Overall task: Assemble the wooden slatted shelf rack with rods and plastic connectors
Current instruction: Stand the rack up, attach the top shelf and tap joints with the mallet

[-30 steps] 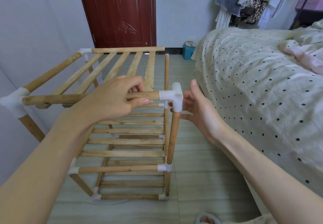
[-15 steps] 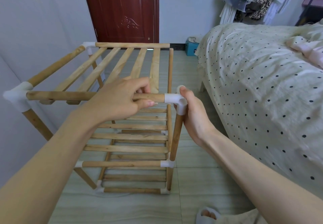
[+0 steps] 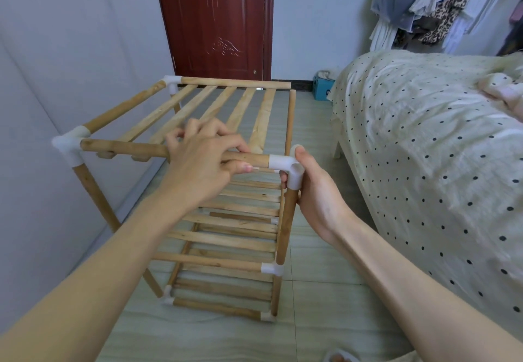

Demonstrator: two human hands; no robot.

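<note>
A wooden slatted rack (image 3: 226, 237) of three tiers stands on the tiled floor, joined by white plastic connectors. My left hand (image 3: 203, 161) grips the near top rod (image 3: 121, 148) close to its right end. My right hand (image 3: 314, 192) holds the near-right corner connector (image 3: 285, 165), thumb on top, fingers curled round the upright rod (image 3: 285, 228) below it. The right side rod (image 3: 290, 118) of the top tier runs back from this corner; its far end stands free beside the back rod, with no connector visible there.
A bed (image 3: 424, 163) with a dotted cover stands close on the right. A grey wall (image 3: 56, 78) is at the left, a dark red door (image 3: 215, 22) behind. A blue box (image 3: 322, 90) sits by the far wall. Clothes (image 3: 430, 2) hang at the back right.
My right hand, open beside the corner a second ago, has closed round the corner connector. The left hand keeps its grip on the top rod. My view has shifted slightly.
</note>
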